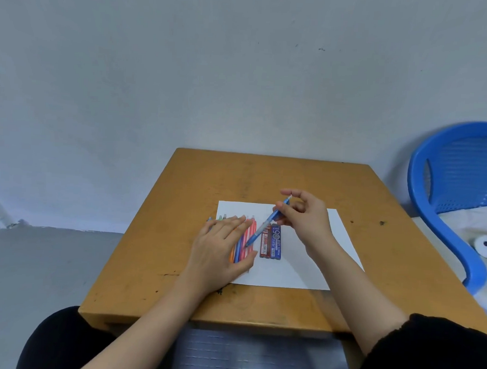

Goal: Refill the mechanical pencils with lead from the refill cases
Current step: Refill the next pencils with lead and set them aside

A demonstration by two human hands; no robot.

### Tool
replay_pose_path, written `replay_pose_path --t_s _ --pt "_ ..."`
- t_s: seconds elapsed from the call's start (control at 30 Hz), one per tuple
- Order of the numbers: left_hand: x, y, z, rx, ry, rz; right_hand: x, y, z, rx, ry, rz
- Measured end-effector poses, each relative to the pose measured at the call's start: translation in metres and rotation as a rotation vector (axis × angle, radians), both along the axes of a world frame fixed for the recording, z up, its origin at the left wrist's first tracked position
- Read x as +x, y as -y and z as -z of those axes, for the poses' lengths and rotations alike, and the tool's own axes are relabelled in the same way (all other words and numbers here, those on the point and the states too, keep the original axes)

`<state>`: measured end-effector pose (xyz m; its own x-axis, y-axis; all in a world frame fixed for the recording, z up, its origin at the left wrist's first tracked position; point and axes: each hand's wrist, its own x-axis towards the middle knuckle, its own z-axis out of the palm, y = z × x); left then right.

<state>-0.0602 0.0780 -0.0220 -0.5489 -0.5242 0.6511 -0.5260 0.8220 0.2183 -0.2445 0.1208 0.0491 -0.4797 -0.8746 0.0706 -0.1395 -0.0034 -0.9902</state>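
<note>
Head view. Your right hand (305,218) is pinching the blue pencil (268,222), grip closed on its upper barrel, tip slanting down just left of the refill cases (270,242). Your left hand (222,248), grip open and flat, is resting on the pencil row (246,238) left of the cases. Likely step: uncapping. The next move is calling for that left hand. Bare paper (303,266) right of the cases is giving room; desk (265,180) edges are lying well apart.

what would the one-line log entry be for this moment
right hand holds blue pencil | left hand rests on pencil row | refill cases on paper
</note>
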Motion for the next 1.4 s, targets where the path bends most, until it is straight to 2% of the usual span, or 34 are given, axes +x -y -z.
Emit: replay_pose_path --t_s 0.1,0.23,0.33,0.43,0.57,0.67,0.9,1.3,1.37,1.4 --pt "-0.006 0.001 -0.007 -0.046 -0.030 0.015 0.002 -0.008 0.004 -0.040 0.096 -0.002" --pt "-0.018 0.007 -0.007 -0.032 -0.055 -0.011 0.004 -0.012 0.012 -0.069 0.123 -0.080" --pt "-0.025 0.012 -0.001 -0.103 -0.053 0.007 0.001 -0.012 0.017 -0.064 0.193 -0.126" --pt "-0.028 0.016 0.004 -0.216 -0.091 0.015 -0.007 -0.010 0.023 -0.076 0.325 -0.157" --pt "-0.027 0.017 0.005 -0.304 -0.159 0.008 -0.016 -0.007 0.030 -0.077 0.609 -0.183" --pt "-0.025 0.014 0.002 -0.334 -0.187 0.029 -0.023 -0.008 0.028 -0.049 0.697 -0.228" --pt "-0.022 0.009 -0.002 -0.330 -0.188 0.031 -0.026 -0.007 0.028 -0.051 0.661 -0.219" --pt "-0.014 0.015 0.002 -0.182 -0.203 0.049 -0.027 -0.004 0.030 -0.108 0.668 -0.185" --pt "-0.013 0.015 0.001 -0.161 -0.232 0.056 -0.030 -0.002 0.033 -0.136 0.575 -0.110" --pt "-0.012 0.015 0.001 -0.150 -0.244 0.054 -0.033 -0.001 0.035 -0.128 0.461 -0.055"
